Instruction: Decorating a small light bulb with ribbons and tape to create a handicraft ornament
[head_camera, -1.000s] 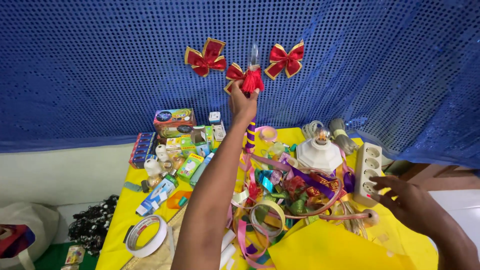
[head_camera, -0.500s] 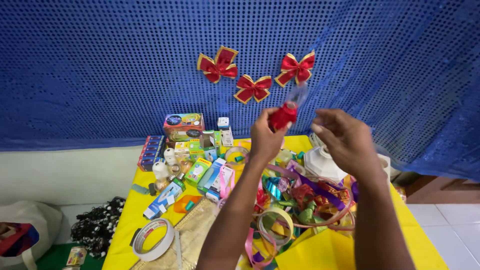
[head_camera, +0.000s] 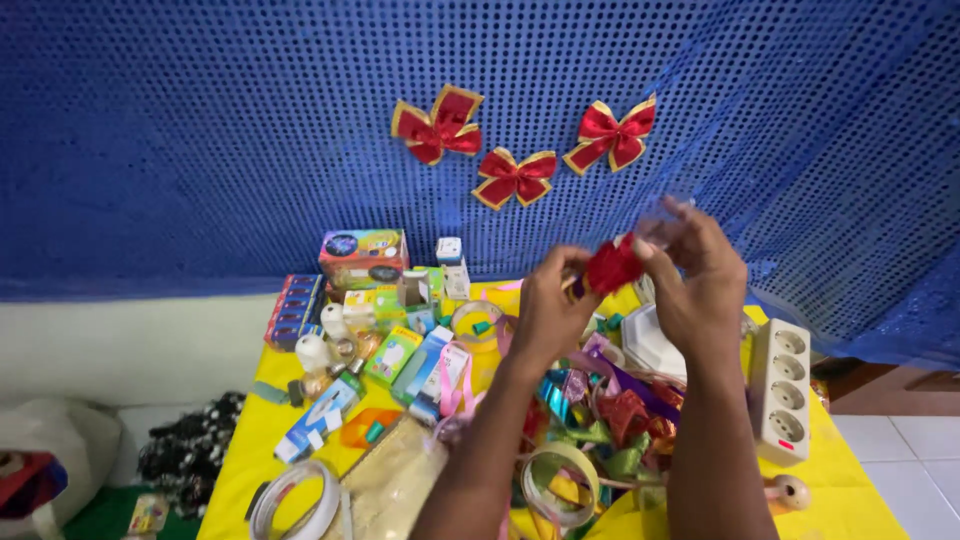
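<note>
Both hands meet above the yellow surface (head_camera: 860, 500). The left hand (head_camera: 548, 315) and the right hand (head_camera: 700, 285) each close finger and thumb on a small red ribbon piece (head_camera: 612, 266), held between them; the right grip also pinches something clear and blurred at its fingertips, which cannot be identified. Above the grips, three red bows with gold edges (head_camera: 512, 177) hang on a blue perforated backdrop (head_camera: 200, 120). Below the grips lies a heap of coloured ribbons (head_camera: 610, 415). Right of the right grip lies a white power strip (head_camera: 783, 390). Left of the left grip stand small printed boxes (head_camera: 363, 255), whose contents are not visible, and white bulbs (head_camera: 312, 352). A tape roll (head_camera: 295, 503) lies nearest the viewer.
</note>
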